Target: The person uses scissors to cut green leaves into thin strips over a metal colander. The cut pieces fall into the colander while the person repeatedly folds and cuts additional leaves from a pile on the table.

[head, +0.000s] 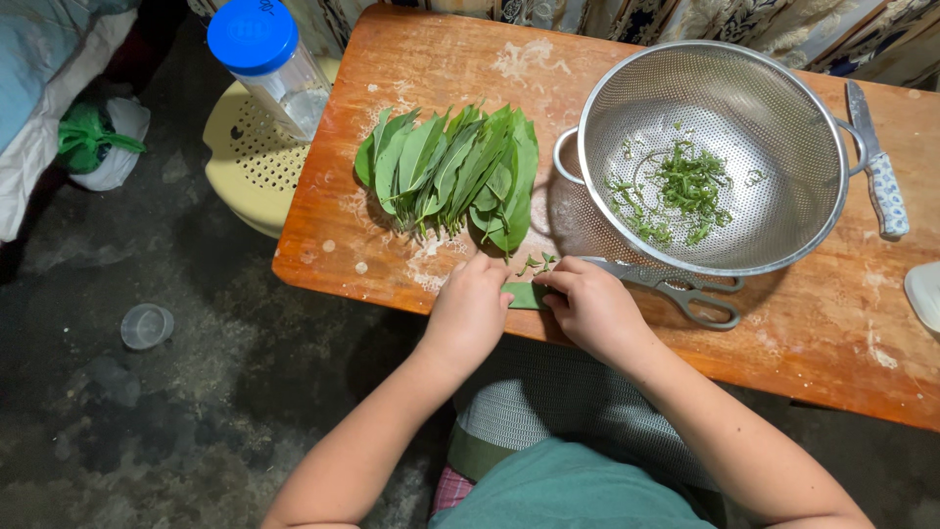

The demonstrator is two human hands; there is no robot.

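Observation:
My left hand (470,309) and my right hand (590,306) meet at the near edge of a wooden table (822,333), both pinching a folded green leaf (527,295) between them. A few small leaf bits (538,262) lie just beyond my fingers. A pile of long green leaves (455,171) is spread on the table beyond my left hand. To the right stands a steel colander (783,118) holding shredded greens (685,186). Scissors (685,292) lie under its near rim, next to my right hand.
A knife with a patterned handle (878,167) lies at the table's right edge. A clear jar with a blue lid (264,59) stands on a cream plastic stool (245,162) left of the table. A small clear cup (147,325) sits on the dark floor.

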